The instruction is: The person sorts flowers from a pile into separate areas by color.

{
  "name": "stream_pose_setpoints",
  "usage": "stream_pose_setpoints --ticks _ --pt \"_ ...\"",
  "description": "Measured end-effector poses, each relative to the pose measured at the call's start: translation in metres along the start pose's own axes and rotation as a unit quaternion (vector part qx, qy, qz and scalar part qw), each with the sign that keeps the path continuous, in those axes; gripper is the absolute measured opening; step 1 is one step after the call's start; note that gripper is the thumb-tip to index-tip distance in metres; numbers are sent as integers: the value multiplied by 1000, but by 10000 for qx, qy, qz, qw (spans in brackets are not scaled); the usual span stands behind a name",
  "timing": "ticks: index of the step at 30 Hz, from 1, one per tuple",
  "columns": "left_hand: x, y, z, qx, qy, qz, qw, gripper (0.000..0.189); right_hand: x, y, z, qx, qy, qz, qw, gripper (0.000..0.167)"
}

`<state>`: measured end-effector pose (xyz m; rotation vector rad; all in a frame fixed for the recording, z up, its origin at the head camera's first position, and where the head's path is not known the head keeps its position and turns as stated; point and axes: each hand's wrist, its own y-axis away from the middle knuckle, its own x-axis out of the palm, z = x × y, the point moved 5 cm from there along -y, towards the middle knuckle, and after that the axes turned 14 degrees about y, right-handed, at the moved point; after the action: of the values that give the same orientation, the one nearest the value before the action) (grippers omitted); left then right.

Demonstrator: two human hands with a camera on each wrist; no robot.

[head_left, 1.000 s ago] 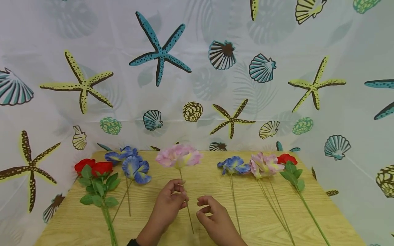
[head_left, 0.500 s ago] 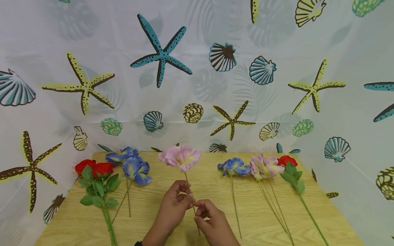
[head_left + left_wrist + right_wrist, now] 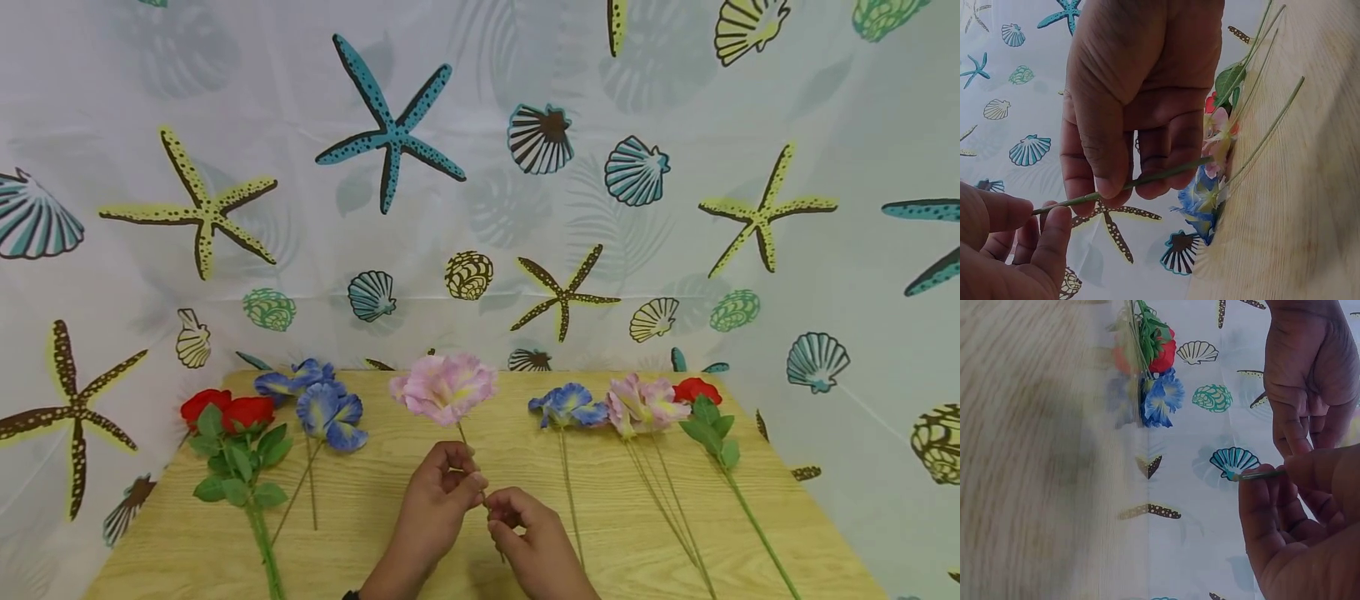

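Note:
A pink artificial flower [image 3: 444,388] stands tilted above the table's middle, its thin stem slanting down to the right. My left hand [image 3: 435,507] pinches this stem below the bloom. Lower down, my right hand [image 3: 538,533] pinches the same stem between thumb and fingers. In the left wrist view, the stem [image 3: 1175,169] runs from my left hand [image 3: 1016,256] at lower left past my right hand [image 3: 1141,94], its cut end free. In the right wrist view, the stem end juts from my right hand's fingertips; the bloom is not visible there.
On the wooden table [image 3: 375,467], red roses [image 3: 247,412] and blue flowers [image 3: 330,415] lie at left. Another blue flower [image 3: 567,406], pink flowers [image 3: 645,402] and a red rose [image 3: 697,390] lie at right. Behind hangs a seashell-print cloth [image 3: 480,208].
My right hand has come over from beside the stem and taken hold of it below my left hand. Both hands and the pink flower have shifted slightly right, and the bloom has turned.

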<state>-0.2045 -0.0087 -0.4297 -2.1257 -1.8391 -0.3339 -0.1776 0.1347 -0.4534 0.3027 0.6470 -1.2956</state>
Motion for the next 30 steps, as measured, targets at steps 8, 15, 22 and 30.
stream_pose_setpoints --ticks 8,15,22,30 --pt "-8 -4 8 -179 -227 121 9995 39 -2 -1 -9 285 150 -9 9995 15" --pt "-50 -4 10 -475 -1599 -140 9859 58 -35 -4 -26 945 333 -662 9928 17" --pt "-108 0 1 -109 -3476 -666 9352 49 -110 -6 -55 1650 1608 -1521 9611 23" --pt "-154 6 -5 -271 -5636 -792 8218 56 -178 9 -103 2083 2545 -1554 9315 28"
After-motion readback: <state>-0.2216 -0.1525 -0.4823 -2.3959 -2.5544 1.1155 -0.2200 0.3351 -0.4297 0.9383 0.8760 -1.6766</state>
